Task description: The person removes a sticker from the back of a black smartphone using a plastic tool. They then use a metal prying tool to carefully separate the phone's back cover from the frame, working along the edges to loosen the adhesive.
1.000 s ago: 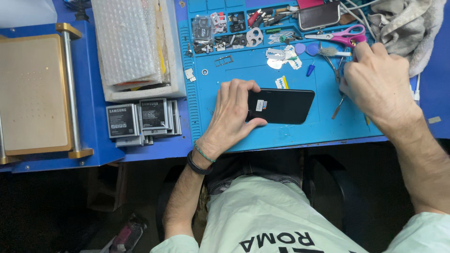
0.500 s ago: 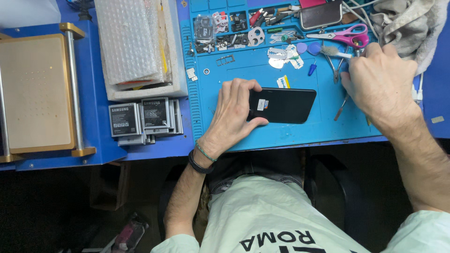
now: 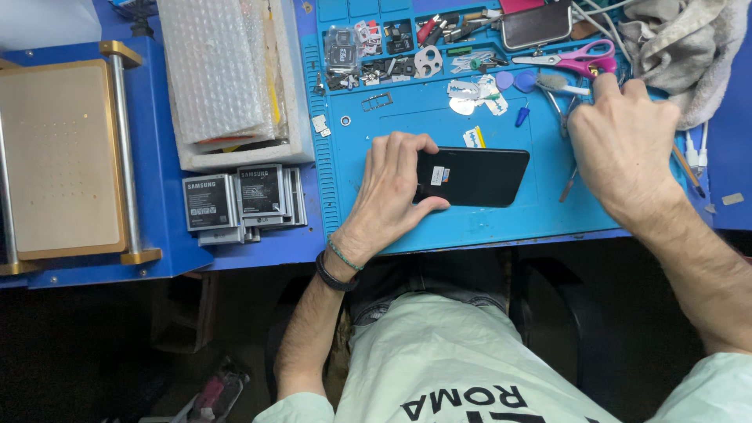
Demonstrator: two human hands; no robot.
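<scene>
Seen from above, the person's left hand (image 3: 392,192) grips a black phone (image 3: 478,177) lying flat on the blue work mat (image 3: 486,223). The right hand (image 3: 623,133), fingers curled, has shifted up toward the pink-handled scissors (image 3: 576,58) and tweezers (image 3: 568,110); whether it holds anything cannot be told.

The phone (image 3: 478,177) is black; the mat (image 3: 439,125) is light blue; the scissors (image 3: 576,58) have pink handles; the cloth (image 3: 681,43) is grey.
</scene>
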